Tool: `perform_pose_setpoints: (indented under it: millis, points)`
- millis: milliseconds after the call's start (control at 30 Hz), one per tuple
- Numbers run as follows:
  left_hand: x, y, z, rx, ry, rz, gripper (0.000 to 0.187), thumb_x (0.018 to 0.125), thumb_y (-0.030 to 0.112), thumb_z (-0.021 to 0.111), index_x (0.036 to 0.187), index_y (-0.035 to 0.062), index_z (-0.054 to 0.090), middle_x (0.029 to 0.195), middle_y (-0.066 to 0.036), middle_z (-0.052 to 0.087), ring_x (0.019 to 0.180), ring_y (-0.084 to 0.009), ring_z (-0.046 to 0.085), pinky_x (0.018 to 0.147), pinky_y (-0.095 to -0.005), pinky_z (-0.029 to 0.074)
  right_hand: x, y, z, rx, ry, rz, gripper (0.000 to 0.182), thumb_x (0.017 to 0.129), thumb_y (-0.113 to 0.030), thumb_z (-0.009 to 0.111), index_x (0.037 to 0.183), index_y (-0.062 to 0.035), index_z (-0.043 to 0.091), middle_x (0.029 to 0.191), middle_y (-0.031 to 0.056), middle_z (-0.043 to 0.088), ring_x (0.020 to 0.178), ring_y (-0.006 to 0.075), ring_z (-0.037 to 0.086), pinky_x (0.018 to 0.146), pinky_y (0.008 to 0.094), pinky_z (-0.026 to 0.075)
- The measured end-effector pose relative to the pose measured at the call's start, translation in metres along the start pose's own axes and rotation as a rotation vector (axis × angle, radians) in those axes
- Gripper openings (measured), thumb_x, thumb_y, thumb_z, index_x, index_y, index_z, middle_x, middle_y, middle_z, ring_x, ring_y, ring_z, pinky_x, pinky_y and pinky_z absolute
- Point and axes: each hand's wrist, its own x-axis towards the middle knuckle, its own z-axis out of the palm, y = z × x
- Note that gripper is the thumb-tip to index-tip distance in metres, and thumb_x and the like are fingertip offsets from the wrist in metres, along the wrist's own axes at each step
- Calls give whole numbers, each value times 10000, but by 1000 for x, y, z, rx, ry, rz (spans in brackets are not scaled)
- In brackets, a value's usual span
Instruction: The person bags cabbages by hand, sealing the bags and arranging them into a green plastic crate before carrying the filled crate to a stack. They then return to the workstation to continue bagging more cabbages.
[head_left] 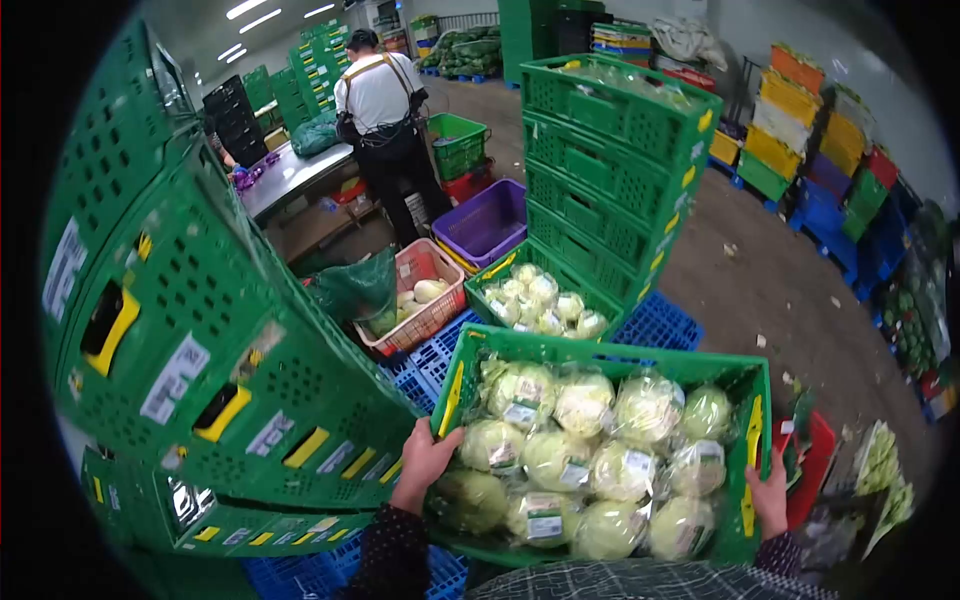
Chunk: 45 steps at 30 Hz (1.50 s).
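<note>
A green plastic crate [610, 352] is held level in front of my body. In it lie several cabbages [556, 460], wrapped in clear plastic with white labels. My left hand [425, 462] grips the crate's left end near the yellow handle. On the opposite end, my right hand [768, 498] is closed round the side by the other yellow handle, its fingers partly hidden. Just beyond, a lower green crate [600, 300] holds more wrapped cabbages, at the foot of a tall stack of green crates [600, 190].
Stacked green crates [200, 370] rise close on my left. Blue pallets [665, 322] lie on the floor. A pink crate [440, 300] and a purple crate [485, 222] stand ahead, near a person [380, 110] at a metal table [290, 180]. A red container [812, 470] is at right.
</note>
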Motion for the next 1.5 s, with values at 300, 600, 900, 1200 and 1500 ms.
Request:
perform_pose_setpoints:
  millis: [300,600,900,1200,1500]
  points:
    - [153,70,-31,144,-191,-118,690,746,549,657,1090,-33,519,974,-242,633,925,-368,622,806,-424,470,86,-151,21,45,-104,247,618,800,-30,615,1356,65,361,1230,161,515,1055,204,521,916,310,408]
    - [301,139,0,112,-161,15,660,766,556,623,1119,6,531,956,-202,647,908,-339,630,791,-425,472,203,-91,77,42,-65,132,564,842,-12,591,1353,32,355,1239,133,479,1122,227,476,956,323,390]
    - [464,165,50,223,-237,-83,727,756,578,627,1154,-17,503,1012,-247,630,964,-375,617,836,-437,471,322,-66,175,395,-138,357,500,851,60,530,1327,5,387,1156,87,524,1027,163,524,884,287,432]
    - [601,159,137,167,-434,-129,643,761,470,687,1050,-95,588,991,-281,637,963,-354,627,835,-388,472,444,-160,202,83,-163,754,327,849,-66,592,1165,2,543,880,48,591,712,100,519,604,258,419]
    - [757,153,230,79,-440,-170,614,807,394,673,1142,-109,569,1033,-236,645,979,-255,613,895,-320,440,451,-118,368,151,-76,936,173,881,-184,584,860,-14,562,594,-2,479,507,89,455,477,259,345]
